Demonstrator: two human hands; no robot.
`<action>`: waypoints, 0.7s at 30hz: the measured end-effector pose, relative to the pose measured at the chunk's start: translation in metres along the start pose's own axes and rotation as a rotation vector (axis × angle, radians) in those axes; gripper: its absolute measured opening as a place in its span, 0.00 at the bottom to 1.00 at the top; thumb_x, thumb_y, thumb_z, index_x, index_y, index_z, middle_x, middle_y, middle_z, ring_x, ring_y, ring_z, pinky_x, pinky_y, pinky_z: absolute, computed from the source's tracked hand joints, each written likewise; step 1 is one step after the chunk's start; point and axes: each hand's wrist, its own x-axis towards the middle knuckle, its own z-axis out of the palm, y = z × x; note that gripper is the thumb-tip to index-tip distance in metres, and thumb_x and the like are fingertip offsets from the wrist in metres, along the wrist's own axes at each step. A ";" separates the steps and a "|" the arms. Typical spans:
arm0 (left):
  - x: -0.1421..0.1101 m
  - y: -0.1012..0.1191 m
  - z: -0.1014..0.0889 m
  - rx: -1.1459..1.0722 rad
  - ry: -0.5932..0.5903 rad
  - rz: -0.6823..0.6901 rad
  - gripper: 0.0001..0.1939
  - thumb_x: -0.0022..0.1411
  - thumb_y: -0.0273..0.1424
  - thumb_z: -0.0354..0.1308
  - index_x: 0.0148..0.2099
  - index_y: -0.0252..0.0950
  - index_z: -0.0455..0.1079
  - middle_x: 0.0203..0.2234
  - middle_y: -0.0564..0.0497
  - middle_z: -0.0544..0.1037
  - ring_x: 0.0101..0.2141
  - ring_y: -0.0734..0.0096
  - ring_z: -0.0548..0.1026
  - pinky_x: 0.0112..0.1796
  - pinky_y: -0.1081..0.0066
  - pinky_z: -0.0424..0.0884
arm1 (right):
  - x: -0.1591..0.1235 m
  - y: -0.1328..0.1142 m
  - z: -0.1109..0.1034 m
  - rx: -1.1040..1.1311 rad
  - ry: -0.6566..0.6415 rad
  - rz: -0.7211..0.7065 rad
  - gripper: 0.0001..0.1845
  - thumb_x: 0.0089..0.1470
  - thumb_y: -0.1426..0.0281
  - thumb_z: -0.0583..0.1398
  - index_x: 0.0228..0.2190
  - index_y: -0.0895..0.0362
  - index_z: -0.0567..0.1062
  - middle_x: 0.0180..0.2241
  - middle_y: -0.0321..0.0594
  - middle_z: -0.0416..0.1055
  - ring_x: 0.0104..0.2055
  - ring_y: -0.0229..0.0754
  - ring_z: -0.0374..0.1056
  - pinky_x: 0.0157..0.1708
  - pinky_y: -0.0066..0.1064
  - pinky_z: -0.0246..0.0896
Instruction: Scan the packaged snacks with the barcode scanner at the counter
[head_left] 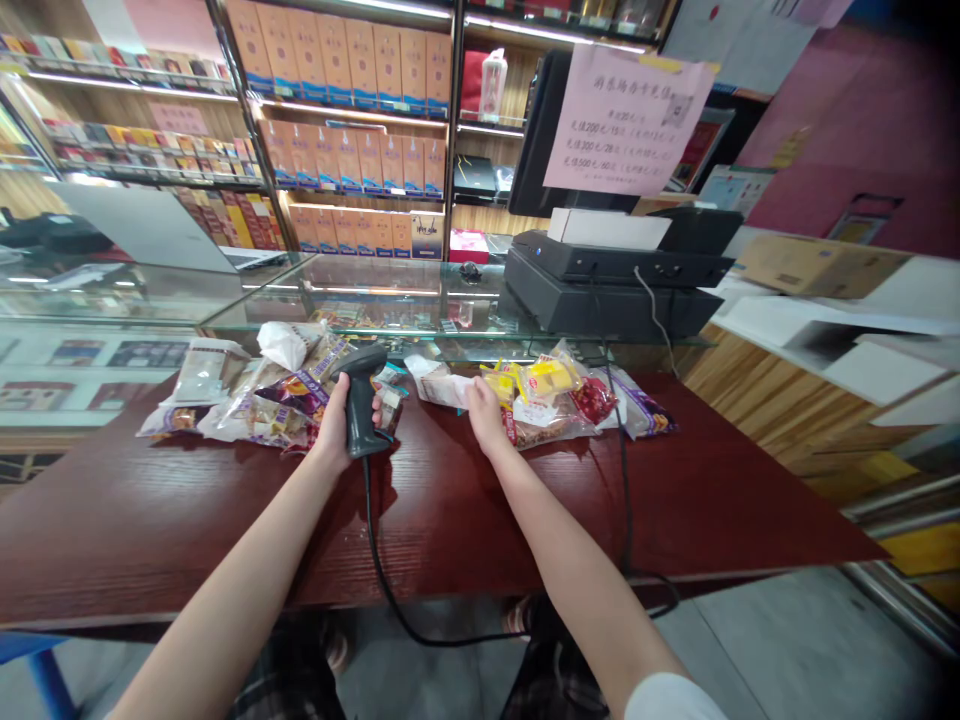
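Observation:
My left hand (334, 425) is closed round the grip of a dark grey barcode scanner (361, 398), held upright above the dark red wooden counter (465, 500); its black cable hangs over the counter's front edge. My right hand (484, 412) reaches into a pile of snack packets (551, 400) at the middle right, fingers curled on a packet by the yellow ones. A second heap of snack packets (255, 390) lies just left of the scanner.
Behind the counter runs a glass display case (360, 290) with a black receipt printer and till (607, 275) on it. A monitor with a pink notice (626, 120) stands behind. Shelves of orange boxes (345, 110) fill the back wall. A laptop (150, 230) sits at left.

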 end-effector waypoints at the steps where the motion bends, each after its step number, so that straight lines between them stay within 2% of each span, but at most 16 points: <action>1: 0.000 0.000 0.000 -0.001 -0.001 0.000 0.24 0.67 0.49 0.46 0.37 0.32 0.67 0.19 0.53 0.68 0.17 0.76 0.67 0.19 0.76 0.67 | 0.003 -0.001 -0.003 0.126 0.042 0.107 0.06 0.52 0.65 0.53 0.28 0.53 0.68 0.30 0.34 0.70 0.36 0.41 0.67 0.42 0.36 0.67; 3: 0.000 0.000 0.000 -0.003 -0.007 0.001 0.24 0.67 0.50 0.47 0.37 0.33 0.67 0.20 0.52 0.69 0.17 0.76 0.67 0.19 0.75 0.67 | 0.008 -0.003 -0.009 0.386 0.116 0.345 0.06 0.51 0.66 0.53 0.31 0.53 0.68 0.29 0.33 0.71 0.34 0.41 0.69 0.38 0.37 0.69; 5: 0.000 0.000 -0.001 -0.003 -0.010 0.003 0.23 0.66 0.50 0.47 0.36 0.33 0.67 0.20 0.52 0.69 0.17 0.76 0.67 0.19 0.75 0.67 | 0.012 -0.004 -0.016 0.568 0.131 0.531 0.09 0.52 0.66 0.53 0.35 0.52 0.69 0.31 0.34 0.74 0.35 0.42 0.71 0.37 0.43 0.71; 8: 0.001 0.000 -0.001 -0.006 -0.003 -0.003 0.24 0.66 0.50 0.48 0.37 0.32 0.67 0.20 0.53 0.68 0.17 0.76 0.66 0.19 0.75 0.67 | 0.016 -0.002 -0.024 0.748 0.085 0.656 0.11 0.53 0.65 0.54 0.38 0.53 0.69 0.33 0.37 0.76 0.36 0.46 0.74 0.38 0.53 0.71; 11: 0.001 0.000 -0.001 -0.005 -0.006 -0.011 0.24 0.65 0.50 0.49 0.38 0.31 0.68 0.19 0.53 0.68 0.17 0.76 0.66 0.19 0.76 0.67 | 0.017 0.000 -0.025 0.857 0.064 0.659 0.11 0.52 0.66 0.54 0.37 0.54 0.71 0.34 0.39 0.77 0.38 0.48 0.74 0.40 0.55 0.71; 17: 0.004 -0.007 -0.005 0.061 -0.050 0.002 0.24 0.65 0.50 0.50 0.35 0.32 0.68 0.20 0.51 0.69 0.17 0.76 0.67 0.19 0.76 0.66 | 0.014 -0.004 -0.018 0.906 0.125 0.621 0.11 0.53 0.67 0.52 0.37 0.55 0.72 0.35 0.40 0.78 0.40 0.47 0.74 0.42 0.50 0.72; 21: 0.004 -0.010 -0.006 0.083 -0.169 -0.011 0.24 0.64 0.51 0.51 0.36 0.31 0.69 0.20 0.51 0.69 0.17 0.76 0.67 0.20 0.76 0.67 | 0.011 -0.006 -0.014 0.947 0.160 0.539 0.11 0.53 0.67 0.52 0.36 0.55 0.72 0.35 0.39 0.78 0.42 0.45 0.74 0.44 0.48 0.72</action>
